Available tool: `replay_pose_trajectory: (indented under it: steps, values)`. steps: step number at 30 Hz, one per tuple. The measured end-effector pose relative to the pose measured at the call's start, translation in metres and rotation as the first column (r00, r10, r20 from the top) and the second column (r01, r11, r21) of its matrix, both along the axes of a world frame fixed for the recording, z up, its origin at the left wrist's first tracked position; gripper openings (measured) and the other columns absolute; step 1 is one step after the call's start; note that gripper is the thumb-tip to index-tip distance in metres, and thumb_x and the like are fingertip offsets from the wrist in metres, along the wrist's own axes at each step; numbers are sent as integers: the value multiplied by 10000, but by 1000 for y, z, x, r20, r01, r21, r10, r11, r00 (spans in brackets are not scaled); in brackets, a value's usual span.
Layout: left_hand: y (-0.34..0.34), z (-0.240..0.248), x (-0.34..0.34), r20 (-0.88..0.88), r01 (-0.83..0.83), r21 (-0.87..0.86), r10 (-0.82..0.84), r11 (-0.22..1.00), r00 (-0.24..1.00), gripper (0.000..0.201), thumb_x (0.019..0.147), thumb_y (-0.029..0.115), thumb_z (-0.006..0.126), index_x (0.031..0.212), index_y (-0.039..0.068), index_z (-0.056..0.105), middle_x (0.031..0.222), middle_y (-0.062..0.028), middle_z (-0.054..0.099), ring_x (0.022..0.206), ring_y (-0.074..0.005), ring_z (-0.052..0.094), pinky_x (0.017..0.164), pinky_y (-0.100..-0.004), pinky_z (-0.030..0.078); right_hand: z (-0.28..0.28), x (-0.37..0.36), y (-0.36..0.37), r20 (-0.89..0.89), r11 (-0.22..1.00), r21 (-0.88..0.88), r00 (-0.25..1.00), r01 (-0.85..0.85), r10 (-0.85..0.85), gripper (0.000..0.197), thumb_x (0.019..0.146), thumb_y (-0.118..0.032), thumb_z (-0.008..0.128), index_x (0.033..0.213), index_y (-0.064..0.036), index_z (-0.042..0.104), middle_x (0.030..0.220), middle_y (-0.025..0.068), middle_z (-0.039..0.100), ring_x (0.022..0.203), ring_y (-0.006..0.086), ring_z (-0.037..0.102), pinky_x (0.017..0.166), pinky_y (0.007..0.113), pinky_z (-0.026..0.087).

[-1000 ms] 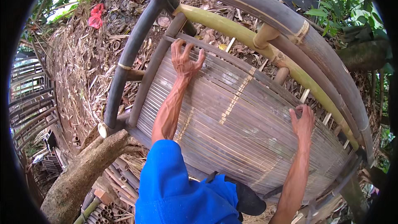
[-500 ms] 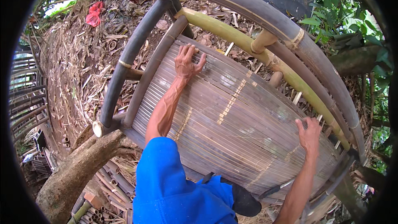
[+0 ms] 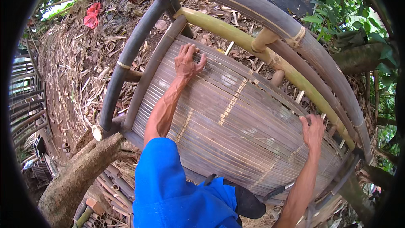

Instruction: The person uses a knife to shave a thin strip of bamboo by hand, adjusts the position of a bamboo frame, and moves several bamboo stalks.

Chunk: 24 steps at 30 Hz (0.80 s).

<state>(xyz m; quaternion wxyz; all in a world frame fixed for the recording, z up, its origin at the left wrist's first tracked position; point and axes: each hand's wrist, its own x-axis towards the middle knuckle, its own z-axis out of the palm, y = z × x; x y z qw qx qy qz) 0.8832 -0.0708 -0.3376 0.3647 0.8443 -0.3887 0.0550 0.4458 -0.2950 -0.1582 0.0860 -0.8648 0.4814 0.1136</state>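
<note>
1. The bamboo slat mat (image 3: 211, 128) is lying under both hands, beside the dark bamboo bar (image 3: 158, 54).
2. The left hand (image 3: 187, 62) is bending its fingers over the slats.
3. The right hand (image 3: 312, 131) is curling near the far edge; I can't tell if either is gripping.

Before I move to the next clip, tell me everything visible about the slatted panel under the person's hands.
The slatted panel looks like bamboo: thin grey-brown strips side by side, crossed by pale bands, with whitish patches and narrow gaps toward its far edge. It lies within a bamboo frame, a dark pole along its left end. The left hand rests near its far left corner, the right hand at its far right part.
</note>
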Motion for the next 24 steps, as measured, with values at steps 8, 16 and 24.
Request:
replay_pose_trajectory:
  steps: [8, 16, 24]
  values:
    - [-5, -5, 3, 40, 17, -37, -16, 999, 999, 300, 800, 231, 793, 954, -1, 682, 1039, -172, 699, 1049, -368, 660, 883, -445, 559, -5, 0, -6, 26, 999, -32, 999, 24, -23, 403, 950, -456, 686, 1011, -60, 724, 1040, 163, 643, 1082, 368, 583, 941, 521, 417]
    - [-2, -2, 3, 15, 32, 13, -32, 999, 999, 289, 821, 238, 785, 957, 11, 667, 1072, -167, 692, 1059, -362, 659, 862, -448, 564, -17, -4, -8, 62, 998, -29, 997, 51, -49, 411, 940, -468, 695, 1018, -65, 725, 1034, 154, 641, 1069, 368, 587, 926, 519, 429]
    - [-6, -6, 4, 172, 21, 47, -29, 999, 985, 526, 798, 337, 772, 1191, 27, 613, 1252, -176, 574, 1234, -374, 525, 1018, -492, 475, -7, -30, -29, 412, 945, 16, 859, 327, -304, 415, 967, -372, 725, 1217, -42, 684, 1209, 163, 665, 1128, 309, 638, 989, 439, 479]
